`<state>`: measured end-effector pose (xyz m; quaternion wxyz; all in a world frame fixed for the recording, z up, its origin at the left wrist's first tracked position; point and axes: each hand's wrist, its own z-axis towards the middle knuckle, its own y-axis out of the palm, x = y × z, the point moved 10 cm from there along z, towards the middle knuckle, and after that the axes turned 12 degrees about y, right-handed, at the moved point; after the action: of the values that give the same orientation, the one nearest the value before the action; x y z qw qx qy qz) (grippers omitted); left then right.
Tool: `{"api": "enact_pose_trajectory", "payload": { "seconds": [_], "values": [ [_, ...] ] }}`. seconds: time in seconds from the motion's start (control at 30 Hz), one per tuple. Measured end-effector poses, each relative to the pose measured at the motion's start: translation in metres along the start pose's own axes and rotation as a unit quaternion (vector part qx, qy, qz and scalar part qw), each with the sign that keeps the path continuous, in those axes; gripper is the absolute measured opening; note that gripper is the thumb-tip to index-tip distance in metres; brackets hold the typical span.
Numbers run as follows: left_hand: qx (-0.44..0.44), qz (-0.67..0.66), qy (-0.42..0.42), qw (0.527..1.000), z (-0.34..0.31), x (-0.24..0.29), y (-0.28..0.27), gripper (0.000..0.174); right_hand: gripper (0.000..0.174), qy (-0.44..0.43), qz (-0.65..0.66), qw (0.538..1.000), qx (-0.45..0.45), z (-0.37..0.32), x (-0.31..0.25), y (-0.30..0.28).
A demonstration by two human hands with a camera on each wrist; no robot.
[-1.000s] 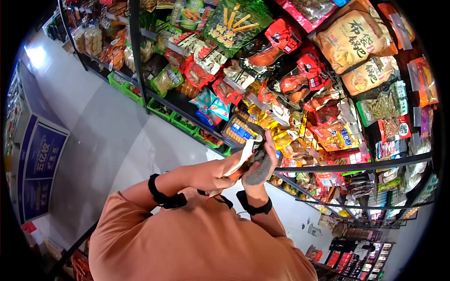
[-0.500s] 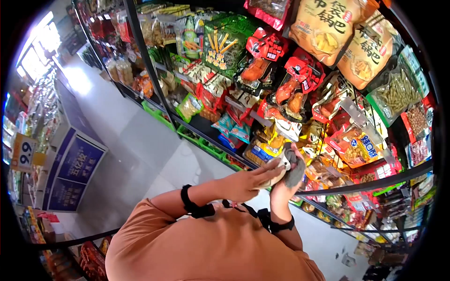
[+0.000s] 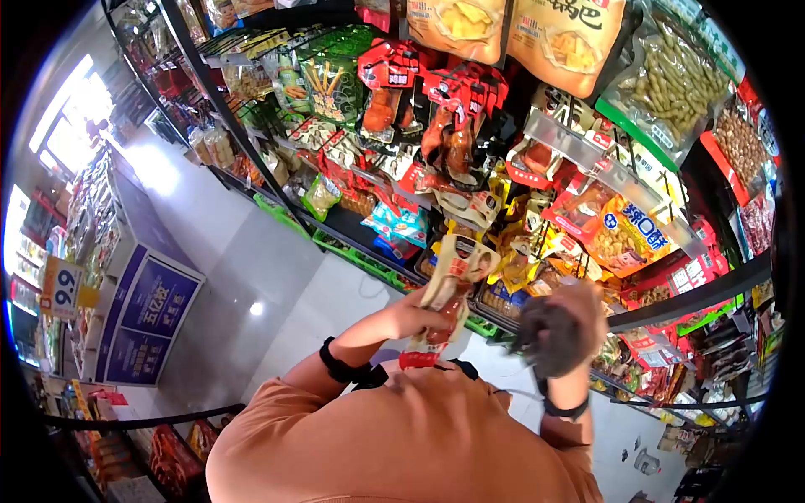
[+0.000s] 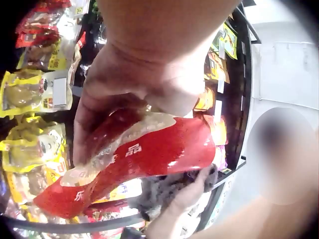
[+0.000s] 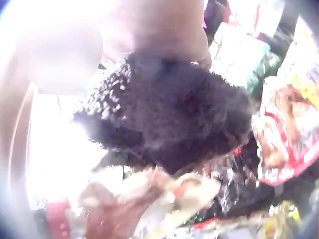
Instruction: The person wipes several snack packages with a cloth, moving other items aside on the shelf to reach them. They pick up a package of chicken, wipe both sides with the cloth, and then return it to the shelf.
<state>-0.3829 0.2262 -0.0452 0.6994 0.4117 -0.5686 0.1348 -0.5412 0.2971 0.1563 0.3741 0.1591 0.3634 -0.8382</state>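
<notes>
head view: the left hand (image 3: pixel 417 321) gripped a red and cream snack packet (image 3: pixel 451 285) by its lower half, with the long axis running up from the fist toward the shelf rail (image 3: pixel 696 293). the right hand (image 3: pixel 583 312), near it but apart, was curled round a grey fuzzy cloth (image 3: pixel 547 337).

left wrist view: fingers wrapped over the upper edge of the packet (image 4: pixel 144 159), which slanted down to the left, with the cloth (image 4: pixel 159 194) just beneath.

right wrist view: the bunched cloth (image 5: pixel 169 119) hid the fingers. the packet (image 5: pixel 149 199) lay just below it.
</notes>
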Motion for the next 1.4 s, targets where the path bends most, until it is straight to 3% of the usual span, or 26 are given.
{"api": "enact_pose_trajectory", "payload": {
  "seconds": [0.03, 0.07, 0.1, 0.13, 0.17, 0.2, 0.3, 0.37, 0.43, 0.5, 0.6, 0.63, 0.7, 0.73, 0.77, 0.8, 0.87, 0.9, 0.97, 1.03, 1.1, 1.13, 1.23, 1.27, 1.3, 1.4],
  "values": [
    [0.007, -0.056, 0.006, 0.998, -0.004, -0.002, -0.001, 0.033, 0.044, -0.016, -0.01, 0.999, 0.045, 0.009, -0.012, -0.026],
    [0.029, -0.068, -0.013, 0.997, -0.01, -0.003, -0.003, 0.048, 0.037, 0.065, -0.009, 0.997, 0.051, 0.003, 0.016, -0.049],
    [0.053, -0.082, -0.036, 0.995, -0.017, -0.004, -0.005, 0.063, 0.028, 0.138, 0.006, 0.976, 0.17, 0.008, 0.004, -0.076],
    [0.089, -0.043, -0.052, 0.994, -0.023, -0.011, -0.016, 0.065, 0.025, 0.212, 0.157, 0.945, 0.193, 0.004, 0.027, -0.101],
    [0.028, -0.11, -0.011, 0.993, -0.022, -0.022, -0.02, 0.064, 0.033, 0.01, -0.186, 0.96, 0.211, 0.016, -0.023, -0.114],
    [0.08, -0.005, 0.01, 0.997, -0.023, -0.015, -0.033, 0.062, 0.033, 0.03, -0.183, 0.962, 0.198, 0.021, -0.019, -0.131],
    [0.066, 0.107, -0.023, 0.992, -0.029, -0.017, -0.047, 0.056, 0.065, 0.142, 0.108, 0.984, -0.012, 0.036, 0.01, -0.134],
    [0.088, 0.112, 0.007, 0.99, -0.032, -0.013, -0.051, 0.05, 0.045, 0.035, 0.073, 0.996, -0.035, 0.054, -0.026, -0.078],
    [0.096, 0.102, -0.019, 0.99, -0.036, -0.01, -0.049, 0.056, 0.041, 0.058, -0.095, 0.962, -0.249, 0.054, -0.016, -0.032],
    [0.071, 0.081, -0.041, 0.993, -0.04, -0.015, -0.047, 0.058, 0.033, 0.144, -0.09, 0.96, -0.223, 0.044, 0.017, -0.012],
    [0.077, 0.055, -0.071, 0.993, -0.056, -0.014, -0.061, 0.058, 0.035, 0.084, -0.058, 0.977, -0.185, 0.041, 0.002, -0.002],
    [0.085, 0.078, -0.088, 0.989, -0.063, -0.011, -0.068, 0.057, 0.04, 0.057, -0.03, 0.98, -0.189, 0.043, -0.007, -0.003],
    [0.121, 0.108, -0.083, 0.983, -0.077, -0.006, -0.088, 0.048, 0.099, 0.031, 0.011, 0.989, -0.142, 0.038, -0.004, -0.021],
    [0.136, 0.113, -0.083, 0.981, -0.082, -0.006, -0.098, 0.047, 0.121, 0.165, 0.095, 0.975, -0.112, 0.024, 0.026, -0.044],
    [0.151, 0.118, -0.084, 0.978, -0.088, -0.008, -0.107, 0.045, 0.129, -0.054, -0.009, 0.969, -0.24, 0.043, -0.019, -0.043],
    [0.169, 0.092, -0.091, 0.977, -0.094, -0.011, -0.113, 0.046, 0.129, -0.046, 0.0, 0.969, -0.242, 0.053, -0.024, -0.035],
    [0.176, 0.054, -0.139, 0.973, -0.107, -0.023, -0.119, 0.044, 0.064, -0.24, 0.215, 0.909, -0.264, 0.05, -0.083, -0.032],
    [0.18, 0.051, -0.139, 0.973, -0.107, -0.02, -0.119, 0.043, 0.058, -0.259, -0.083, 0.902, -0.334, 0.049, -0.091, -0.062],
    [0.195, 0.087, -0.091, 0.973, -0.11, -0.019, -0.128, 0.032, 0.058, -0.246, 0.028, 0.914, -0.321, 0.059, -0.103, -0.059],
    [0.133, -0.043, -0.121, 0.983, -0.112, -0.034, -0.125, 0.037, 0.057, -0.242, 0.037, 0.914, -0.323, 0.063, -0.101, -0.055],
    [0.144, -0.006, -0.085, 0.986, -0.108, -0.033, -0.132, 0.039, 0.057, -0.252, 0.029, 0.912, -0.322, 0.06, -0.11, -0.055],
    [0.199, 0.148, -0.033, 0.968, -0.095, 0.01, -0.121, 0.045, 0.056, -0.244, 0.028, 0.915, -0.321, 0.061, -0.11, -0.055],
    [0.189, 0.121, -0.155, 0.962, -0.11, -0.008, -0.138, 0.032, 0.056, -0.227, 0.043, 0.919, -0.319, 0.07, -0.102, -0.059],
    [0.2, -0.061, -0.134, 0.969, -0.108, -0.007, -0.105, 0.012, 0.055, -0.203, 0.058, 0.923, -0.321, 0.072, -0.092, -0.057],
    [0.235, -0.101, -0.139, 0.957, -0.141, -0.027, -0.081, 0.012, 0.055, -0.198, 0.073, 0.919, -0.333, 0.077, -0.083, -0.047],
    [0.16, 0.009, -0.141, 0.977, -0.098, -0.01, -0.115, 0.011, 0.054, -0.189, 0.006, 0.934, -0.303, 0.062, -0.085, -0.052]
  ]
}}
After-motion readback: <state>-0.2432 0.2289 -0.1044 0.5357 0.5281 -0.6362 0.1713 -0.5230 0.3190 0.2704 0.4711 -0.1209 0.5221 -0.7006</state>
